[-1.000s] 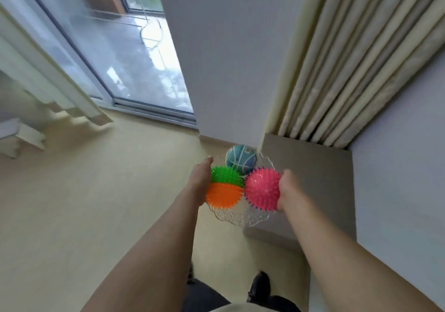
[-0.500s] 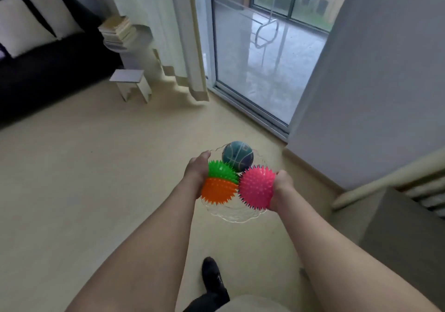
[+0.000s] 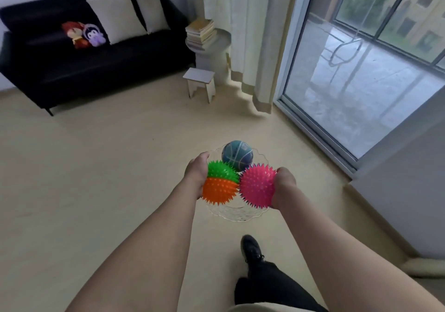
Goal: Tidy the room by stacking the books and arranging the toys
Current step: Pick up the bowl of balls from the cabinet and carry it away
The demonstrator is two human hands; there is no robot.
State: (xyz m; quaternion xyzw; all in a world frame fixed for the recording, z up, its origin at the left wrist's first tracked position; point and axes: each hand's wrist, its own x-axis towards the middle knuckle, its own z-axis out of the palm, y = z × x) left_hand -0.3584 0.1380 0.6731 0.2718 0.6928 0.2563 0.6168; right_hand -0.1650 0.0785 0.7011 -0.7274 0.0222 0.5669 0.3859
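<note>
I carry a clear glass bowl [image 3: 237,213] in front of me above the floor. My left hand [image 3: 197,171] grips its left rim and my right hand [image 3: 284,186] grips its right rim. Three balls lie in the bowl: a green-and-orange spiky ball [image 3: 220,184], a pink spiky ball [image 3: 257,185] and a blue basketball-patterned ball [image 3: 237,155] at the far side. A stack of books [image 3: 201,32] stands on a round side table [image 3: 220,44]. Two plush toys [image 3: 84,35] sit on the black sofa [image 3: 91,59].
Two pale cushions [image 3: 130,13] lean on the sofa back. A small white stool [image 3: 201,83] stands on the floor by the side table. Curtains [image 3: 248,35] hang beside a sliding glass door [image 3: 361,59] on the right. My shoe [image 3: 250,248] is below the bowl.
My view has swung left from the wall corner to the sofa side of the room. Both hands keep the same hold on the bowl, and the balls have not shifted in it.
</note>
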